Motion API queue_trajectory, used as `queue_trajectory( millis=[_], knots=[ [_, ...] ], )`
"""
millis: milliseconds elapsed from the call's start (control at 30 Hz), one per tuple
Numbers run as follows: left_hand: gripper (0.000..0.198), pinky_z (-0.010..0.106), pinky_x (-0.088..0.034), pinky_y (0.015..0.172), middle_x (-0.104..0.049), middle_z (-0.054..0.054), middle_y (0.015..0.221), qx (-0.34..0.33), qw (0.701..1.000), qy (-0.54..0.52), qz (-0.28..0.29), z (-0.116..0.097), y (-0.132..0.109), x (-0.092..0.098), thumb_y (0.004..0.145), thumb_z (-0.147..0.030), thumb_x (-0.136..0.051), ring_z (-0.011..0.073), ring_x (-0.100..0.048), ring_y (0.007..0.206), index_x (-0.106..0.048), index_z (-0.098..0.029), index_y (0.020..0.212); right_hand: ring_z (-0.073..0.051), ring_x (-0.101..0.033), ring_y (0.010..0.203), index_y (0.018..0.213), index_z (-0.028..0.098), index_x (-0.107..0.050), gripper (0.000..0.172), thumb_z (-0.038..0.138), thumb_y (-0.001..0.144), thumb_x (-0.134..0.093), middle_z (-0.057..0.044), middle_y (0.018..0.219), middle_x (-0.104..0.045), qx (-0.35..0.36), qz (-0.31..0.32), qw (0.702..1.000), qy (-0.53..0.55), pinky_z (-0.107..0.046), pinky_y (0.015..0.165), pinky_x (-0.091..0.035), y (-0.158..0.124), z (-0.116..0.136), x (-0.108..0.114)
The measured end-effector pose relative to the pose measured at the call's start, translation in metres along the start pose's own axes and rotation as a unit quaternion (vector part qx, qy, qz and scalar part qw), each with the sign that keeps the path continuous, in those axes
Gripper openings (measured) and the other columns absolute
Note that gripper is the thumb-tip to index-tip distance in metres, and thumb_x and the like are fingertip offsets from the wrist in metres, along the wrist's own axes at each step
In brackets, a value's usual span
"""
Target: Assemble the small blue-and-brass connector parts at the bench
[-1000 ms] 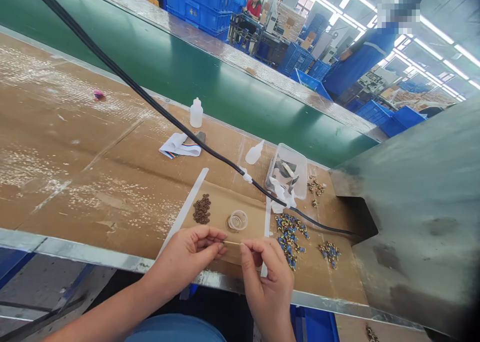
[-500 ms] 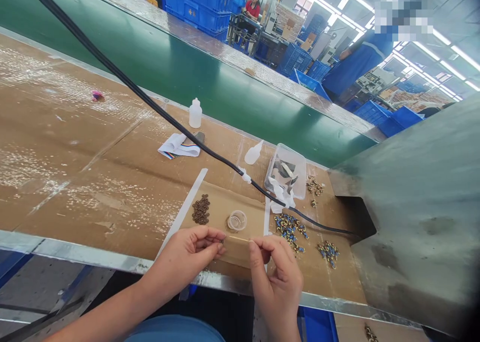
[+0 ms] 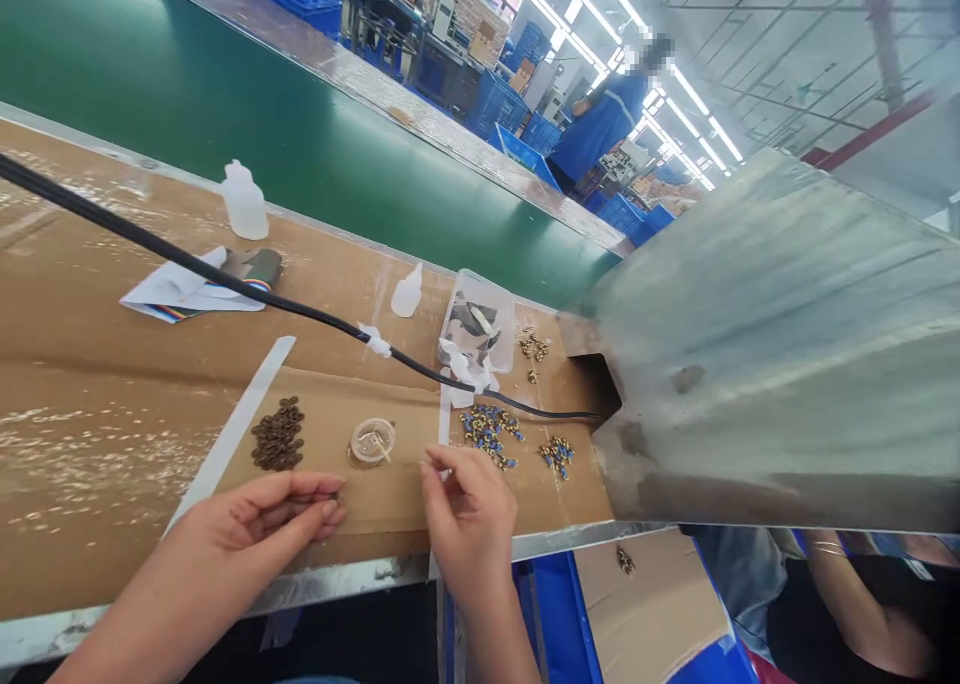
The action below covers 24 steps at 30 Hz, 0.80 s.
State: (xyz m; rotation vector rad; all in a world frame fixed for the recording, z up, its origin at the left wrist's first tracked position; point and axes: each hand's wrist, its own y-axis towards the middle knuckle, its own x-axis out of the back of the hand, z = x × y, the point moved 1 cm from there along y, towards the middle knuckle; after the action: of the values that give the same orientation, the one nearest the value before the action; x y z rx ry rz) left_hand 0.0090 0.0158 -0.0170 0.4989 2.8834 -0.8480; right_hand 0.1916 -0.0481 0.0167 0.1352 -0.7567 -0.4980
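Note:
My left hand (image 3: pixel 262 529) pinches a small dark brown piece (image 3: pixel 334 497) between thumb and fingertips; most of it is hidden. To the upper left of that hand lies a pile of small round brown pieces (image 3: pixel 277 434). A small clear round cup (image 3: pixel 373 442) stands between and beyond my hands, with a thin pale stick (image 3: pixel 383 448) leaning in it. My right hand (image 3: pixel 474 519) hovers right of the cup, holding nothing visible, its thumb and index finger slightly apart. Just past it are small blue and gold pieces (image 3: pixel 491 432).
A black cable (image 3: pixel 322 316) crosses above the cardboard-covered bench. White bottles (image 3: pixel 246 204), a cloth strip (image 3: pixel 180 289) and a clear plastic box (image 3: pixel 502 324) stand at the back. A metal panel (image 3: pixel 750 364) rises at right. Another person's arm (image 3: pixel 855 594) shows at lower right.
My right hand has let go of the thin stick, which now rests in the cup. My left hand still pinches the small piece. The view has swung to the right.

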Motion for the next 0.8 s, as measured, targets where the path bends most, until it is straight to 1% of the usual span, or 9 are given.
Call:
queue_trajectory(
  millis=[67, 133, 200, 267, 367, 433, 567, 700, 800],
  knots=[
    [0.038, 0.016, -0.058, 0.071, -0.079, 0.001, 0.075, -0.005, 1.000, -0.008, -0.001, 0.003, 0.002, 0.000, 0.050, -0.045, -0.084, 0.0191, -0.074, 0.075, -0.074, -0.024, 0.081, -0.013, -0.062, 0.073, 0.088, 0.020, -0.069, 0.015, 0.026, 0.085, -0.055, -0.004, 0.083, -0.068, -0.041, -0.050, 0.998, -0.027, -0.022, 0.065, -0.048, -0.005, -0.019, 0.020],
    [0.040, 0.015, -0.058, 0.071, -0.079, 0.001, 0.074, -0.009, 1.000, -0.012, -0.006, 0.004, 0.002, 0.000, 0.048, -0.047, -0.084, 0.0182, -0.074, 0.072, -0.074, -0.024, 0.080, -0.013, -0.061, 0.068, 0.087, 0.019, -0.068, 0.017, 0.031, 0.084, -0.056, -0.004, 0.080, -0.068, -0.095, -0.096, 0.989, -0.055, -0.023, 0.063, -0.048, -0.010, -0.041, 0.041],
    [0.043, 0.014, -0.057, 0.069, -0.079, 0.002, 0.073, -0.007, 1.000, -0.017, -0.009, 0.003, 0.000, 0.000, 0.045, -0.050, -0.085, 0.0179, -0.074, 0.071, -0.074, -0.023, 0.078, -0.013, -0.060, 0.062, 0.084, 0.018, -0.068, 0.019, 0.034, 0.082, -0.058, -0.003, 0.075, -0.067, -0.130, -0.084, 0.985, -0.077, -0.023, 0.060, -0.048, -0.015, -0.059, 0.057],
    [0.044, 0.012, -0.057, 0.068, -0.079, 0.002, 0.072, -0.004, 1.000, -0.022, -0.011, 0.003, -0.001, -0.001, 0.043, -0.051, -0.085, 0.0178, -0.074, 0.070, -0.074, -0.023, 0.076, -0.014, -0.060, 0.062, 0.083, 0.018, -0.068, 0.020, 0.035, 0.082, -0.058, -0.003, 0.074, -0.067, -0.148, -0.047, 0.985, -0.081, -0.023, 0.060, -0.048, -0.019, -0.068, 0.066],
    [0.045, 0.010, -0.056, 0.066, -0.079, 0.002, 0.070, -0.004, 1.000, -0.022, -0.017, 0.002, -0.002, -0.002, 0.042, -0.051, -0.085, 0.0170, -0.074, 0.069, -0.074, -0.023, 0.075, -0.014, -0.061, 0.067, 0.087, 0.019, -0.067, 0.018, 0.033, 0.083, -0.058, -0.003, 0.080, -0.067, -0.148, 0.003, 0.986, -0.072, -0.024, 0.063, -0.048, -0.025, -0.068, 0.067],
    [0.047, 0.010, -0.056, 0.066, -0.079, 0.002, 0.070, -0.001, 1.000, -0.019, -0.023, 0.000, -0.003, -0.003, 0.040, -0.051, -0.086, 0.0168, -0.074, 0.069, -0.074, -0.022, 0.075, -0.014, -0.060, 0.067, 0.092, 0.019, -0.067, 0.019, 0.033, 0.082, -0.059, -0.004, 0.084, -0.066, -0.145, 0.018, 0.987, -0.065, -0.024, 0.063, -0.048, -0.028, -0.065, 0.063],
    [0.053, 0.010, -0.056, 0.067, -0.079, 0.003, 0.070, 0.016, 0.999, -0.018, -0.033, -0.004, -0.004, -0.006, 0.034, -0.054, -0.086, 0.0174, -0.074, 0.070, -0.074, -0.021, 0.074, -0.013, -0.058, 0.063, 0.098, 0.019, -0.066, 0.024, 0.036, 0.082, -0.059, -0.004, 0.085, -0.065, -0.171, 0.001, 0.983, -0.071, -0.024, 0.061, -0.048, -0.031, -0.065, 0.055],
    [0.053, 0.010, -0.056, 0.066, -0.079, 0.003, 0.071, 0.019, 0.999, -0.015, -0.028, -0.006, -0.005, -0.006, 0.036, -0.054, -0.085, 0.0170, -0.074, 0.070, -0.074, -0.020, 0.075, -0.012, -0.057, 0.062, 0.100, 0.020, -0.066, 0.024, 0.033, 0.081, -0.058, -0.003, 0.083, -0.064, -0.177, 0.006, 0.981, -0.077, -0.025, 0.061, -0.048, -0.032, -0.070, 0.053],
    [0.050, 0.010, -0.056, 0.066, -0.079, 0.003, 0.071, 0.012, 1.000, -0.012, -0.023, -0.006, -0.005, -0.005, 0.038, -0.053, -0.085, 0.0170, -0.074, 0.069, -0.074, -0.020, 0.074, -0.013, -0.059, 0.065, 0.099, 0.019, -0.066, 0.024, 0.032, 0.081, -0.057, -0.003, 0.082, -0.065, -0.183, 0.006, 0.981, -0.063, -0.025, 0.064, -0.050, -0.033, -0.073, 0.053]
  ],
)
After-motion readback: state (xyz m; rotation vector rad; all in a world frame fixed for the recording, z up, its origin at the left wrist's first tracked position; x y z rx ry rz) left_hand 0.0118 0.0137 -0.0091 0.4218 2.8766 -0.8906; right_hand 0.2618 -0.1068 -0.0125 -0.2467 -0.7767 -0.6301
